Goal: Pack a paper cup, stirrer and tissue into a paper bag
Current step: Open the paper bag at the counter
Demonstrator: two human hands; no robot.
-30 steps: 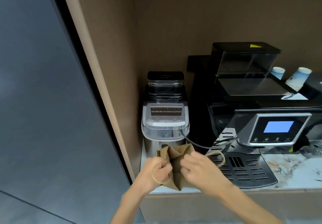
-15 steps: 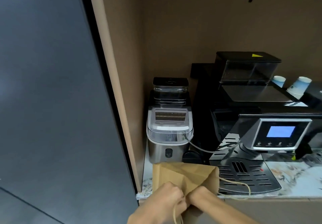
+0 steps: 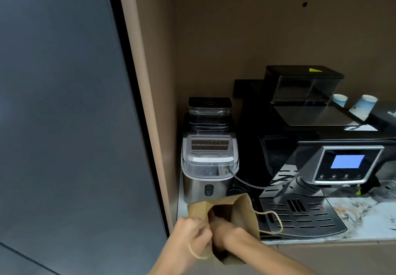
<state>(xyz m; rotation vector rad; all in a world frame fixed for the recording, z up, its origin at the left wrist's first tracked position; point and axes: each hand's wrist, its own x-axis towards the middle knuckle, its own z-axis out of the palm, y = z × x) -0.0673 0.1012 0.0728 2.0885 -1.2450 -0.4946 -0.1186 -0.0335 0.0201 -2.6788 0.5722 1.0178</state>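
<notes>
**Bag held open at the front left corner of the counter**

The counter (image 3: 364,217) has little free room at its left end. The side wall (image 3: 158,103) of the niche closes it on the left, the ice maker (image 3: 209,167) stands against that wall toward the back, and the coffee machine (image 3: 321,157) fills the middle, with its drip tray (image 3: 300,217) reaching nearly to the front edge. Bare marbled surface shows only to the right of the drip tray.

I hold the paper bag (image 3: 242,212) over the front edge at the left corner, its mouth facing me. My left hand (image 3: 188,238) is closed on the near left rim of the bag, and one cord handle loops below my knuckles. My right hand (image 3: 227,234) reaches into the mouth; its fingers are hidden inside, so I cannot tell whether they grip anything. The other cord handle (image 3: 274,221) hangs out to the right over the drip tray.

The far side of the bag lies just in front of the ice maker and beside the drip tray. Two paper cups (image 3: 362,107) sit upside down on top of the coffee machine, toward the back right, well apart from the bag.
</notes>
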